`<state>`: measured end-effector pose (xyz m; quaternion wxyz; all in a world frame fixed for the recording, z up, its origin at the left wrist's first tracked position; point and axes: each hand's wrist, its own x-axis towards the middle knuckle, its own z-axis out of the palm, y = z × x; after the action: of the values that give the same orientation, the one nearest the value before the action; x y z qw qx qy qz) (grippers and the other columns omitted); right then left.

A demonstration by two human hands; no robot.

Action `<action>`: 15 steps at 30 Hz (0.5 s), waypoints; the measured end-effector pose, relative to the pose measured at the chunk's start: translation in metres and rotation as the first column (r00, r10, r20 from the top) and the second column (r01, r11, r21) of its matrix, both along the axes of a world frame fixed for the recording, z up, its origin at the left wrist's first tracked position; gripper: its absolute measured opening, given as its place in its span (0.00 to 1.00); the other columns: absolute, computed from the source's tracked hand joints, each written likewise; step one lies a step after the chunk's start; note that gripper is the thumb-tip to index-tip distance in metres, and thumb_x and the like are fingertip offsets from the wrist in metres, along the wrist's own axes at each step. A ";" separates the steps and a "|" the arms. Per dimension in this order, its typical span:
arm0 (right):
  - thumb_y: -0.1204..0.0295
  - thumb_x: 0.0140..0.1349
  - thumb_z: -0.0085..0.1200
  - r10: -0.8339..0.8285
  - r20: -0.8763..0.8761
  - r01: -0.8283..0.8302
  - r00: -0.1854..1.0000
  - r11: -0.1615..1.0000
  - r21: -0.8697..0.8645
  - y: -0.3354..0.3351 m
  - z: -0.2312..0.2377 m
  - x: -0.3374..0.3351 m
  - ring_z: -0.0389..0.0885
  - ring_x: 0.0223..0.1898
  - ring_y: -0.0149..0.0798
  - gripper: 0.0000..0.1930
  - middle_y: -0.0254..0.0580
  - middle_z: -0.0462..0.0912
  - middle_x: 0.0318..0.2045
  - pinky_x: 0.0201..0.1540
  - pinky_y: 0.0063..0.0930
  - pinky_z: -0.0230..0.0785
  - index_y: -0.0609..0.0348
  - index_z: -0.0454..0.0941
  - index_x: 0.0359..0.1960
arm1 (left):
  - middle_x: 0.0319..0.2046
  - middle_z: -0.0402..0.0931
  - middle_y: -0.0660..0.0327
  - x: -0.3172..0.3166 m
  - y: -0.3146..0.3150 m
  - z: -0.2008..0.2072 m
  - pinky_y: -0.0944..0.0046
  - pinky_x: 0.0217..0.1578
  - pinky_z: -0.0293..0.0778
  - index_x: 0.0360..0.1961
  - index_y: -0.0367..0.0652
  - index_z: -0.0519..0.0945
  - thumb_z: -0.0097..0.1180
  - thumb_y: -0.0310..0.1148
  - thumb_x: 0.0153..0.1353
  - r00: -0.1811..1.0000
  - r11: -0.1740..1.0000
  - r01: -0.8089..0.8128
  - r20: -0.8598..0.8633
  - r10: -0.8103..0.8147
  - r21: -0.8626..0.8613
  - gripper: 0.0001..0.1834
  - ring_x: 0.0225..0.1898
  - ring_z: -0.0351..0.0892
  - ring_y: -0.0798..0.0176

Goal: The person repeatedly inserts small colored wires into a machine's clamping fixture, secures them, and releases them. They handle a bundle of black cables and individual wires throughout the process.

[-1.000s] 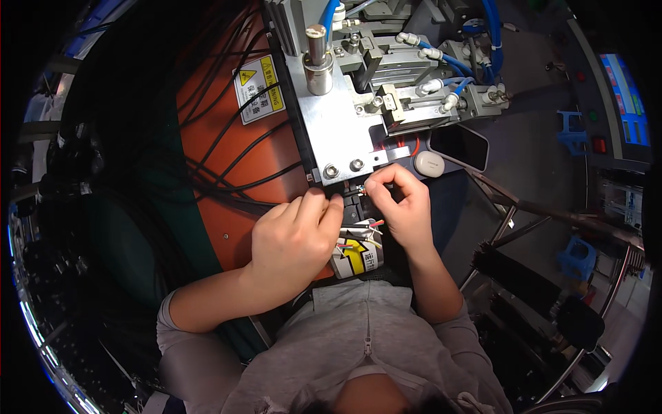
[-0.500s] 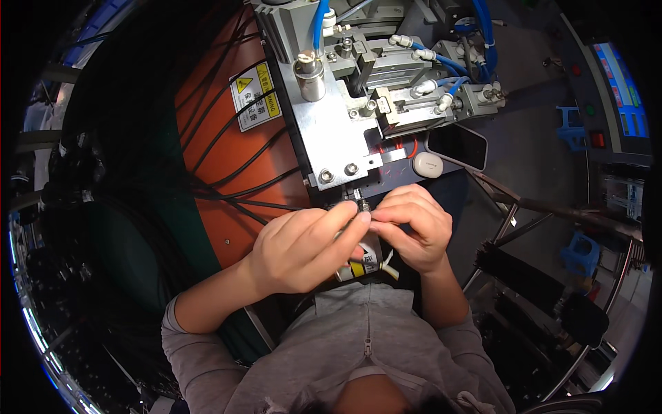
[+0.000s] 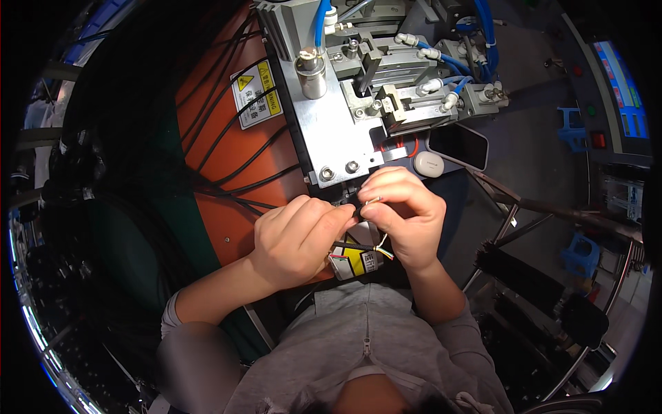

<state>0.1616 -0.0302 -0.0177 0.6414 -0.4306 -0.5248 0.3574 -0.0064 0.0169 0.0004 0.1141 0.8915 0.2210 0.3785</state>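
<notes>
My left hand (image 3: 293, 241) is closed in front of the machine's metal plate. Its thumb and forefinger pinch a small dark piece, probably part of a black cable, mostly hidden by the fingers. Below these fingertips a black cable (image 3: 356, 245) comes out from under the hand. Its stripped end splays into thin coloured wires (image 3: 386, 254). Close on the right, my right hand (image 3: 407, 217) is closed too, thumb and forefinger pinching a tiny pale, metallic-looking tip (image 3: 373, 201). The fingertips of both hands nearly meet.
Just ahead stands a metal machine plate (image 3: 338, 131) with bolts, cylinders and blue air tubes (image 3: 488, 41). Several black cables (image 3: 241, 165) cross the orange surface at left. A white rounded case (image 3: 428, 164) and a phone (image 3: 458, 146) lie at right. A yellow-and-white label (image 3: 355, 262) sits below my hands.
My right hand has shifted slightly up and left, its fingers now tighter around a tiny tip. The left hand has turned, and the black cable with splayed wires shows below it.
</notes>
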 end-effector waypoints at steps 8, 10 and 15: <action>0.80 0.45 0.65 -0.210 0.411 0.179 0.887 0.977 0.112 -0.005 0.004 0.002 0.75 0.29 0.39 0.08 0.41 0.78 0.27 0.35 0.28 0.67 0.62 0.76 0.26 | 0.23 0.71 0.66 0.001 -0.004 0.003 0.73 0.15 0.62 0.33 0.38 0.80 0.59 0.27 0.45 0.989 0.990 -0.052 -0.134 0.069 0.128 0.11 0.20 0.68 0.71; 0.79 0.48 0.63 -0.083 0.399 0.127 0.913 0.988 -0.086 -0.009 0.008 0.010 0.74 0.30 0.38 0.07 0.40 0.77 0.26 0.37 0.27 0.67 0.62 0.75 0.26 | 0.24 0.71 0.67 -0.002 -0.004 0.000 0.74 0.15 0.62 0.36 0.39 0.81 0.59 0.27 0.45 0.989 0.986 -0.043 -0.132 0.065 0.160 0.13 0.20 0.68 0.72; 0.79 0.54 0.57 0.097 -0.072 -0.118 0.993 0.906 -0.406 -0.013 0.001 0.023 0.75 0.31 0.33 0.03 0.40 0.78 0.27 0.38 0.25 0.66 0.64 0.75 0.26 | 0.24 0.73 0.66 0.000 -0.007 -0.001 0.73 0.15 0.61 0.40 0.43 0.83 0.61 0.25 0.43 0.980 0.983 -0.033 -0.188 0.068 0.180 0.18 0.18 0.66 0.73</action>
<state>0.1846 -0.0434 -0.0171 0.5292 -0.5166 -0.4450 0.5050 -0.0066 0.0099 -0.0009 0.0034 0.9247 0.2195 0.3109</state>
